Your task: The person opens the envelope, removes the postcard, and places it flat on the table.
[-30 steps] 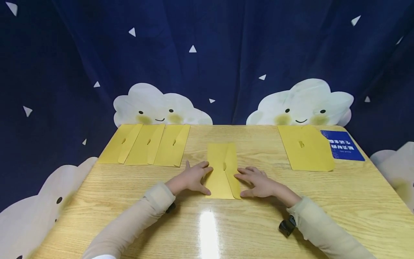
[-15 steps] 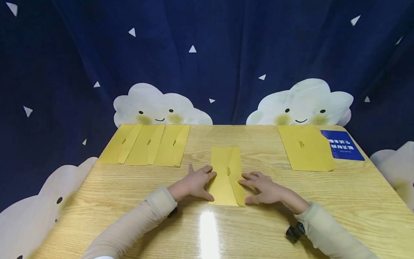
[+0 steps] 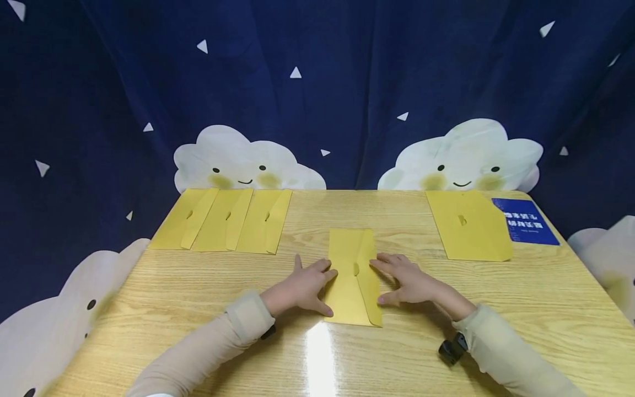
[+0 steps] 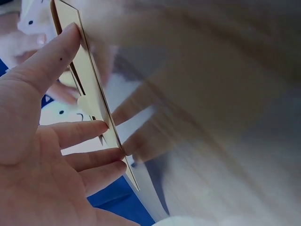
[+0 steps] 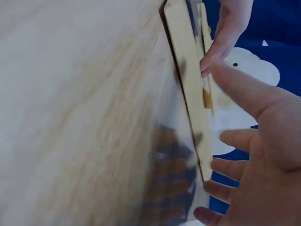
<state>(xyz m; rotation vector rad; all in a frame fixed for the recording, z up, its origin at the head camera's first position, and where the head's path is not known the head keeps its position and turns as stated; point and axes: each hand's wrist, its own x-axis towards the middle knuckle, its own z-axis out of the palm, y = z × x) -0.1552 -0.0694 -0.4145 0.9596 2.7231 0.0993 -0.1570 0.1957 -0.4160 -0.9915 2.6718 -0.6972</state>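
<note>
A yellow envelope [image 3: 344, 298] lies flat on the table between both hands, its pointed flap folded over and a small tab slot at the middle. From the left side my left hand [image 3: 303, 286] touches it. The left wrist view shows the thumb and fingertips, spread and nearly straight, resting on the envelope's edge [image 4: 89, 77]. My right hand [image 3: 409, 280] is at the right edge, fingers spread. In the right wrist view its fingers [image 5: 230, 167] lie very close to the envelope [image 5: 186, 80]; whether all of them touch cannot be told.
Three yellow envelopes [image 3: 208, 229] lie overlapping at the back left of the wooden table [image 3: 238, 364]. At the back right sits a yellow envelope with its flap out [image 3: 468, 226], partly over a blue card [image 3: 533, 220] with white print. A dark blue curtain [image 3: 317, 110] hangs behind.
The middle envelope has slid toward me and to the right, with both hands moving along beside it. Lately the right hand has shifted a little farther up its edge.
</note>
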